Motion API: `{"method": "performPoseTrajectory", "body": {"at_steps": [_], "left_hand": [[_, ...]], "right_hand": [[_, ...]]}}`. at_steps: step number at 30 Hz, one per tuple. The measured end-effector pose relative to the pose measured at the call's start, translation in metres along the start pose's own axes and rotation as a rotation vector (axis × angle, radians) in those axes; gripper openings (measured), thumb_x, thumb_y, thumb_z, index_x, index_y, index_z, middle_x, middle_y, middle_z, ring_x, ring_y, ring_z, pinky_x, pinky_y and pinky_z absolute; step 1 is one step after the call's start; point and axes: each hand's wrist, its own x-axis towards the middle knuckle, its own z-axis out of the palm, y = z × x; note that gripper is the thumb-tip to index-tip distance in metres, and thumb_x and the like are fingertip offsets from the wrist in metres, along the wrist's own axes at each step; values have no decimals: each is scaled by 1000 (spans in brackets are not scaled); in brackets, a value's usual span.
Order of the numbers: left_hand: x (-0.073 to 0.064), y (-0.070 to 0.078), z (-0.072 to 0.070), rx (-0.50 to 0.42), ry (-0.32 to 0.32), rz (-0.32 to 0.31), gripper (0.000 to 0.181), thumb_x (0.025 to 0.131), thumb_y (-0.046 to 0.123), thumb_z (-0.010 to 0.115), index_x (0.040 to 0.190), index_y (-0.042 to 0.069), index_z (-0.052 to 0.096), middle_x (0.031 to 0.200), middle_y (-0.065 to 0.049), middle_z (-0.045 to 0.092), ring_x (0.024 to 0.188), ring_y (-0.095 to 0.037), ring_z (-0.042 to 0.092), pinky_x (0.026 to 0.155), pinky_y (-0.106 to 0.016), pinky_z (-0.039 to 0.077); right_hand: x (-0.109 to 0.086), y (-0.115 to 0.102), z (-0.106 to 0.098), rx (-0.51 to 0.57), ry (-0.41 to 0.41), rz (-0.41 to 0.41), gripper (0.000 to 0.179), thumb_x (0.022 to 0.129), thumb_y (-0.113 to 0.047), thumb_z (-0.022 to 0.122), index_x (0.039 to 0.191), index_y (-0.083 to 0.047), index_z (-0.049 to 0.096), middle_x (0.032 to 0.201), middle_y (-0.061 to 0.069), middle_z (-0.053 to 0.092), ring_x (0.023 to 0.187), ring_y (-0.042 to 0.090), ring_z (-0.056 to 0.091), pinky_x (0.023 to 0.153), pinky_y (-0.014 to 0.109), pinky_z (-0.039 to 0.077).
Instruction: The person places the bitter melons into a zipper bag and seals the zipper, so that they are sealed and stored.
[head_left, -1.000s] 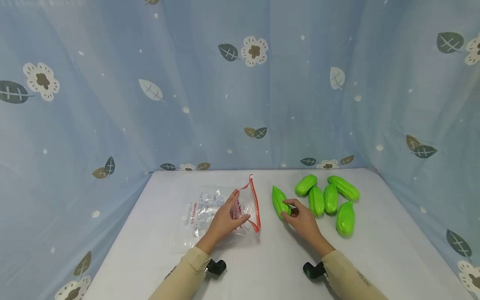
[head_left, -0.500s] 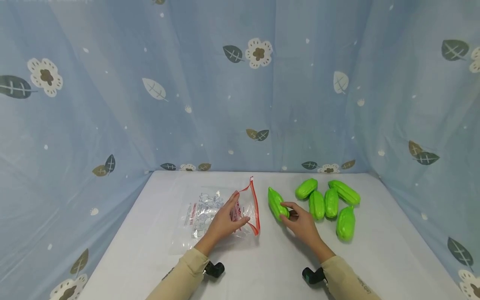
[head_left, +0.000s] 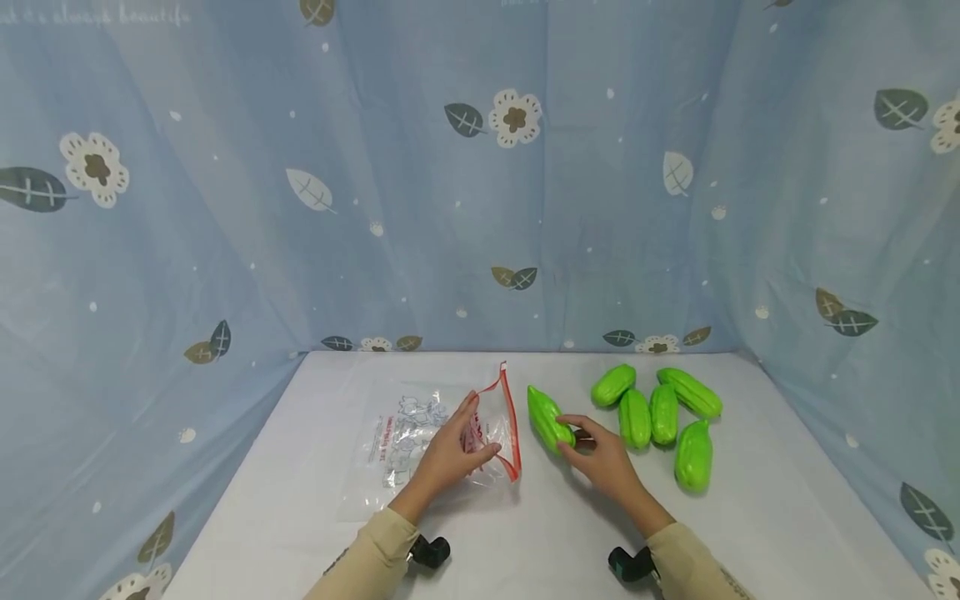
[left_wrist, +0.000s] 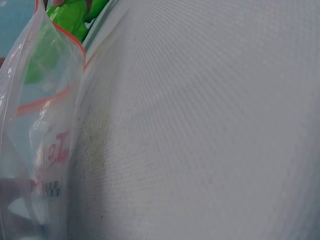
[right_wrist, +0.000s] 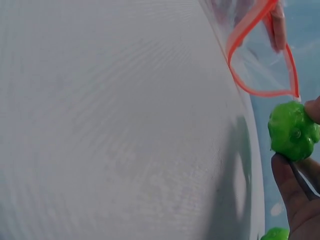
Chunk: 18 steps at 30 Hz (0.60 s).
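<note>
R hand has green gourd pinched btw thumb + fingers; fingers curved round its near end, only as wide as the gourd. Gourd sits just R of the bag mouth, tilted, narrow tip pointing up-left & away from person. Small gap btw gourd & bag in head view, no contact seen there. Can't tell if gourd touches worktop.

L hand is at mouth end of clear plastic bag, fingers fairly straight, thumb spread well apart, bag mouth btw/near them; touching the bag, can't tell if it's actually gripped. Red rim stands agape, facing R hand. Bag body lies L of the hand, w/ blue line drawing + red print. L wrist cam: bag wall along left edge, green partly visible thru plastic. R wrist cam: blunt end of gourd faces cam, rim close by, some L-hand fingers seen at the bag.

Five more gourds, same green, R of R hand, on white worktop: short one at back, two side by side, long one back right, last one nearest person.

Bg: blue curtain w/ leaf + flower prints. Beige sleeves, blk wrist device by each cuff.
</note>
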Motion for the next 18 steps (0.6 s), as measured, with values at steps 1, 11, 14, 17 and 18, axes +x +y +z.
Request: {"method": "performPoseTrajectory", "body": {"at_steps": [1, 11, 14, 17, 18], "left_hand": [[-1, 0, 0, -3, 1, 3, 93, 88, 51, 76, 159, 8, 34, 168, 3, 24, 150, -30, 30, 118, -53, 32], [-3, 1, 3, -14, 13, 0, 93, 87, 50, 77, 159, 8, 35, 167, 3, 25, 150, -30, 30, 118, -52, 32], [-3, 2, 2, -15, 12, -4, 93, 87, 50, 77, 159, 9, 35, 167, 3, 26, 150, -29, 30, 118, -51, 31], [-3, 4, 1, -12, 9, -8, 92, 87, 49, 77, 159, 11, 35, 167, 4, 26, 151, -27, 29, 119, -50, 30], [-3, 4, 1, -10, 9, -7, 92, 87, 49, 77, 159, 11, 35, 167, 4, 26, 151, -27, 29, 119, -50, 30]], "right_hand": [[0, 0, 0, 12, -7, -10, 40, 89, -11, 79, 127, -16, 69, 130, 7, 67, 103, 24, 68, 86, 33, 59], [-2, 3, 5, 60, -69, -77, 40, 89, -11, 80, 128, -13, 69, 130, 7, 67, 104, 23, 68, 86, 32, 59], [-1, 2, 6, 76, -88, -82, 41, 89, -11, 79, 128, -13, 69, 131, 7, 66, 105, 22, 68, 86, 33, 59], [0, 1, 7, 86, -109, -85, 41, 89, -12, 79, 129, -13, 69, 131, 9, 66, 105, 23, 68, 86, 34, 60], [0, 1, 8, 82, -117, -90, 41, 89, -12, 79, 129, -12, 69, 131, 10, 66, 105, 23, 68, 86, 34, 60]]}}
